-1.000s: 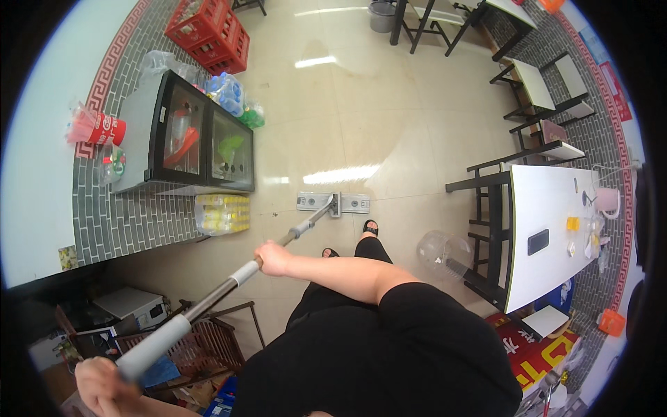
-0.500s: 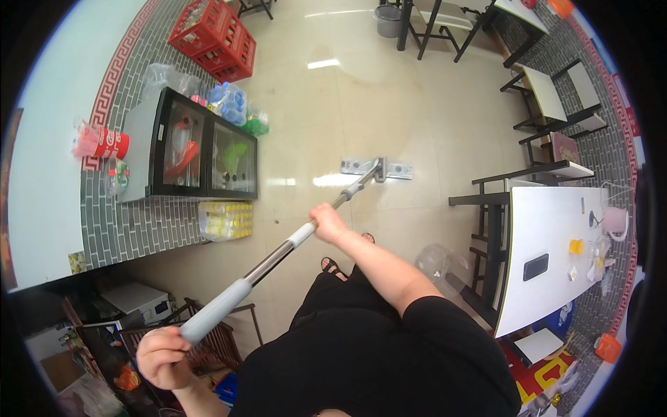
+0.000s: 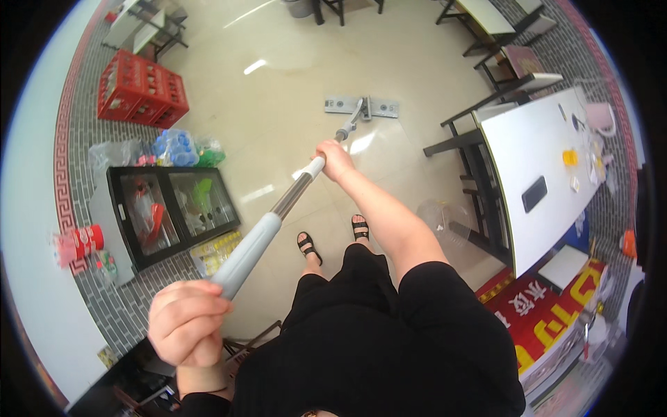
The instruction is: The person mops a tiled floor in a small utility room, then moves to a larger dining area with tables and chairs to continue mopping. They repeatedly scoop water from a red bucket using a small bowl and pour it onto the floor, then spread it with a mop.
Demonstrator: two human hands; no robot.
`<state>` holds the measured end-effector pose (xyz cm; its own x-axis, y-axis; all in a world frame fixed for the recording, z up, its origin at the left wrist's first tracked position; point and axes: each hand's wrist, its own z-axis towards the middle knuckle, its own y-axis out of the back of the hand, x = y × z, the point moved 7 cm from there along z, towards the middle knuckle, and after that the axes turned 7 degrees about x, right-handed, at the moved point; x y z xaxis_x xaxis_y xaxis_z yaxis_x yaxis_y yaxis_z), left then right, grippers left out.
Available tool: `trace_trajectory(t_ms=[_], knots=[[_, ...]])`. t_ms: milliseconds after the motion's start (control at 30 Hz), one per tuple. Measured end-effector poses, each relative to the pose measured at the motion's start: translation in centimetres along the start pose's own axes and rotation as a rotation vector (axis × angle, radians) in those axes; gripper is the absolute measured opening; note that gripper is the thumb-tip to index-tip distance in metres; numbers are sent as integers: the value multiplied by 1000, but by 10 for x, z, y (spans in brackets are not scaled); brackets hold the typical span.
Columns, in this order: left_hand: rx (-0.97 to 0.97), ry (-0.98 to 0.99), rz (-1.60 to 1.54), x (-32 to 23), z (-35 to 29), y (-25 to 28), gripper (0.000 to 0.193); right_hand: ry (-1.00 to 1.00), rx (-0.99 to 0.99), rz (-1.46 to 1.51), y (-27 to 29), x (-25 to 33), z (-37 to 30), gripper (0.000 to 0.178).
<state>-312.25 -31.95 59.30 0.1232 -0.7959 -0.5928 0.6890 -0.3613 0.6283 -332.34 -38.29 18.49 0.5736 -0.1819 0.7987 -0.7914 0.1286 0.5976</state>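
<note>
A flat mop (image 3: 249,251) with a grey grip and a metal pole slants away from me across the view. My left hand (image 3: 187,322) is closed around the top end of its grey grip. Farther down the pole, my right hand (image 3: 335,160) is wrapped round it just past the light collar. The wide grey mop head (image 3: 344,105) lies flat on the shiny tiled floor (image 3: 278,104), ahead of my sandalled feet.
To the left stand a glass-door display fridge (image 3: 182,208), packs of blue bottles (image 3: 175,147) and red crates (image 3: 142,89). On the right, a white table (image 3: 517,149) holds a phone (image 3: 534,194). Chairs (image 3: 479,21) line the right wall; a grey bin (image 3: 300,7) is at the far end.
The view has shifted and turned. The mop head sits farther ahead and slightly left in the picture, my left hand is nearer and higher, and both feet now show fully. Both hands keep their hold.
</note>
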Motion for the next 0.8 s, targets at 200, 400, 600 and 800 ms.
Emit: trace_trajectory(t_ms=[200,400,600,800], knots=[[87,-173,-153,28,8,88,5,-135,-210,128,-28,66,-51,15],[311,-266,-384,45,33,140,8,-273,-257,194,-73,122,-107,5],[393,-247,-779,71,78,124,14,-349,-299,252,-64,124,-116,12],[928,-643,-1171,66,123,91,11,-981,-497,872,-73,41,-160,30]])
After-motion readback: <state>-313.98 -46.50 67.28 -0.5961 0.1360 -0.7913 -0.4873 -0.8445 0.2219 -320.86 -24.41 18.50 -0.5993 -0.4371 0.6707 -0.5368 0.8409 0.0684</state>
